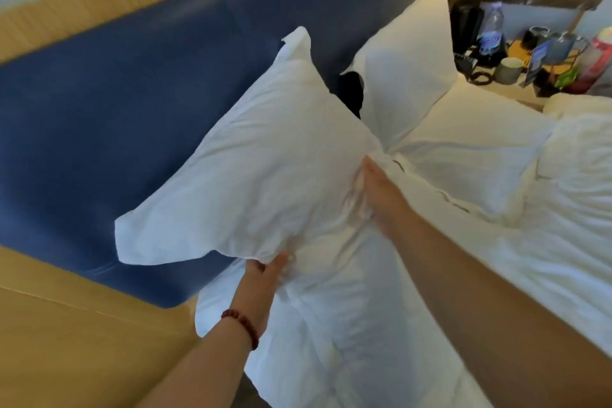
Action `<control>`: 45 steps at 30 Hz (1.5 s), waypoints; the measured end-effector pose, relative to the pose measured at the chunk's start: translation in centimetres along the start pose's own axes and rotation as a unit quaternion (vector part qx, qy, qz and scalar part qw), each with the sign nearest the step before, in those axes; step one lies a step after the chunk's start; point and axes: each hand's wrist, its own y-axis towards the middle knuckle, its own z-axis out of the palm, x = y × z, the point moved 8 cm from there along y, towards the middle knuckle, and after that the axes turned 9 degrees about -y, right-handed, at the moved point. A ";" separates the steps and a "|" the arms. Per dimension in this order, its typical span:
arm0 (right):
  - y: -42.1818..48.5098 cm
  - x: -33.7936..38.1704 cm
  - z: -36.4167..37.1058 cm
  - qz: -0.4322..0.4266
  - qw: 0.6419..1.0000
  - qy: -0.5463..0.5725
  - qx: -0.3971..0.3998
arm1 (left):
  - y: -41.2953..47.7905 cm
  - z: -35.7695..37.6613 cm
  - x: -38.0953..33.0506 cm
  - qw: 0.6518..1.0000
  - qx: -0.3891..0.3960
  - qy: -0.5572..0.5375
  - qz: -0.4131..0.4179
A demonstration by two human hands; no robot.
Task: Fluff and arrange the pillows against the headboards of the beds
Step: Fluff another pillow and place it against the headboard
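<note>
Forearms enter from the near edge, with a red bead bracelet on the left wrist. Rumpled white duvet covers the bed. A second pillow leans on the blue headboard at far right, beside a cluttered bedside surface. The held pillow is white, plump and creased, raised before the headboard. The left hand grips its near edge and the right hand bunches its right edge. Its long axis tilts, rising from near left to far right.
</note>
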 end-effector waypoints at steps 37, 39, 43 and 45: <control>-8.0 -10.5 8.4 -0.196 0.654 -0.690 0.241 | 7.5 7.1 -13.5 0.503 0.157 0.670 0.523; -9.1 -10.1 7.2 -0.178 0.670 -0.679 0.239 | 7.6 7.4 -13.2 0.507 0.164 0.663 0.526; -7.1 -7.8 4.6 -0.173 0.686 -0.686 0.172 | 7.8 8.1 -12.4 0.513 0.177 0.655 0.526; -4.4 -7.5 4.1 -0.168 0.673 -0.701 0.164 | 8.0 8.3 -11.9 0.511 0.177 0.661 0.520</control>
